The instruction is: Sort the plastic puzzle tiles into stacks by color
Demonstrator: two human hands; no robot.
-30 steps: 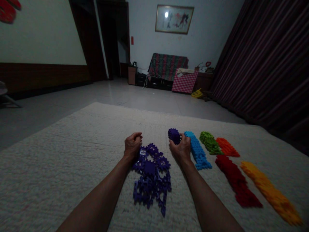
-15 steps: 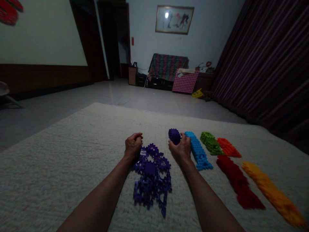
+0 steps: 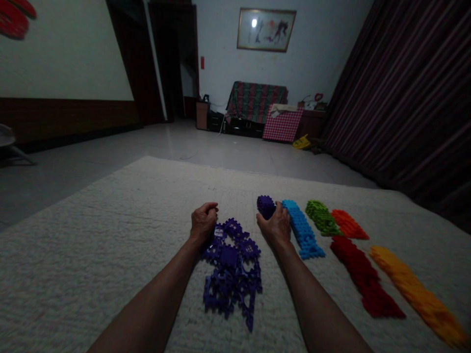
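Loose purple interlocking plastic tiles [image 3: 228,257] lie in a pile between my forearms, some with window-like cut-outs. My left hand [image 3: 203,220] rests at the pile's upper left, its fingers curled; whether anything is inside them is hidden. To the right, my right hand [image 3: 275,223] is closed round the near end of a short purple stack of tiles [image 3: 265,203], thumb on one side and fingers on the other. Just right of that hand lies a long row of light blue tiles [image 3: 303,233], close beside the fingers.
Farther right lie rows of green tiles [image 3: 321,218], orange tiles [image 3: 349,224], dark red tiles [image 3: 362,274] and yellow tiles [image 3: 414,291]. All rest on a pale textured mat [image 3: 121,220]. Beyond its edge are a tiled floor [image 3: 165,144] and a cloth-covered cabinet [image 3: 255,103].
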